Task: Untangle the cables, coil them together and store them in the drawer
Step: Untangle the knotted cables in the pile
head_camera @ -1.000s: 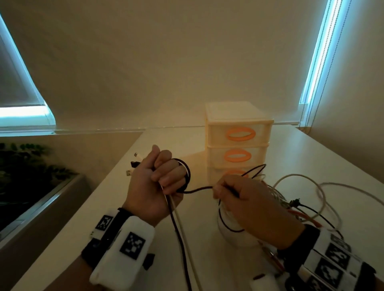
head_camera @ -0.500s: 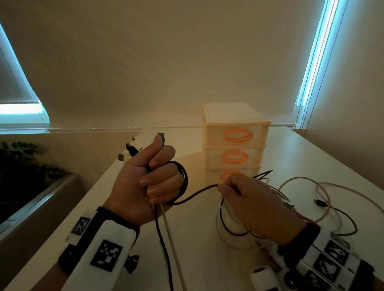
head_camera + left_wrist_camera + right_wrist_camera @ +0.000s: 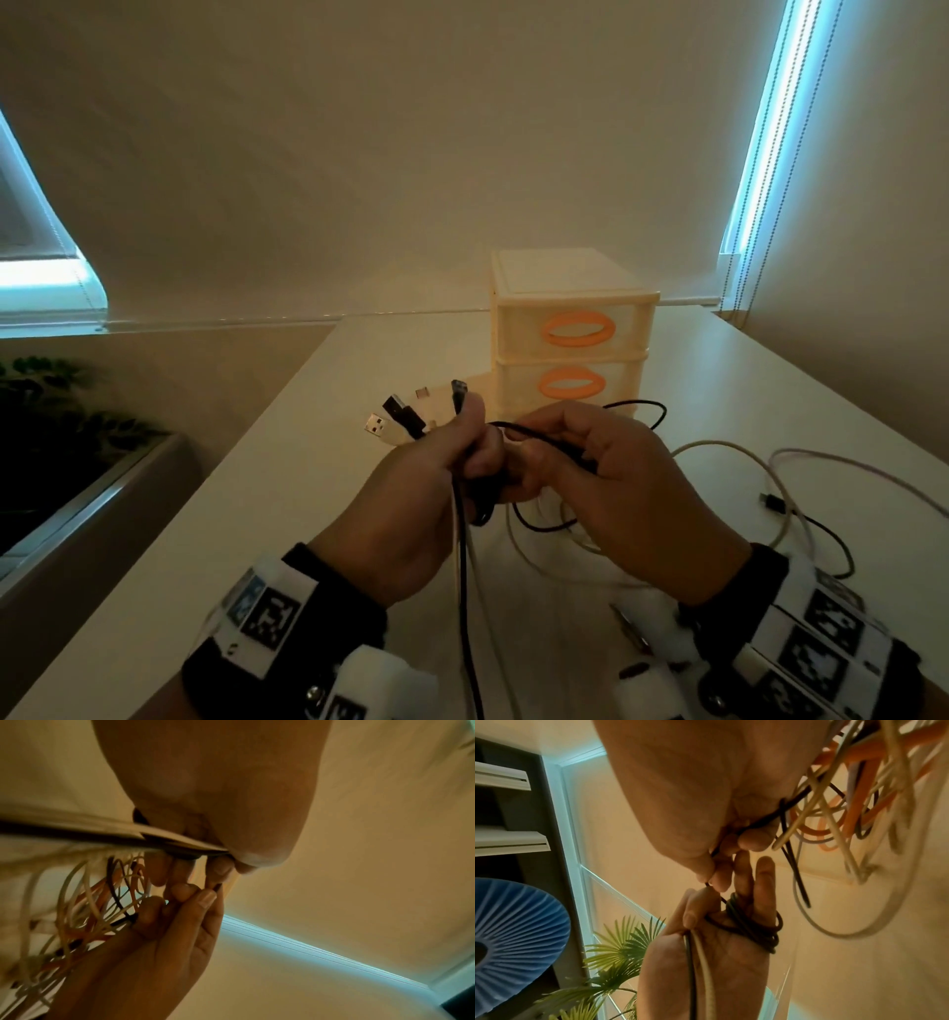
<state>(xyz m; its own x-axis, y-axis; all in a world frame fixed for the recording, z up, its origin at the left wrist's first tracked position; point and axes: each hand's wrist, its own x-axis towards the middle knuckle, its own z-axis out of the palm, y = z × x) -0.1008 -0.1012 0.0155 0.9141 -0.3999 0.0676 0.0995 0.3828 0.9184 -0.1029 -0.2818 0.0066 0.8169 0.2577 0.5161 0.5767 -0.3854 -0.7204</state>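
My left hand (image 3: pixel 470 455) grips a bundle of cable ends, and their plugs (image 3: pixel 398 419) fan out above the fist. Turns of the black cable (image 3: pixel 753 925) are wound round its fingers, while its thumb pins a black and a white cable (image 3: pixel 707 973) against the palm. My right hand (image 3: pixel 557 455) is right against the left and pinches the black cable (image 3: pixel 544 437) between thumb and fingers. A tangle of white, orange and black cables (image 3: pixel 87 902) hangs below the right hand. The cream drawer unit (image 3: pixel 570 288) with orange handles stands behind the hands, with the visible drawers closed.
Loose white and black cables (image 3: pixel 801 467) sprawl over the white table (image 3: pixel 287 514) to the right of my hands. The table's left edge drops to a sill with green plants (image 3: pixel 46 406). The wall and window blinds stand behind the drawer unit.
My hands have come together. The right hand carried the black cable to the left hand, so the stretch of cable between them has closed up. The plugs now point up and left.
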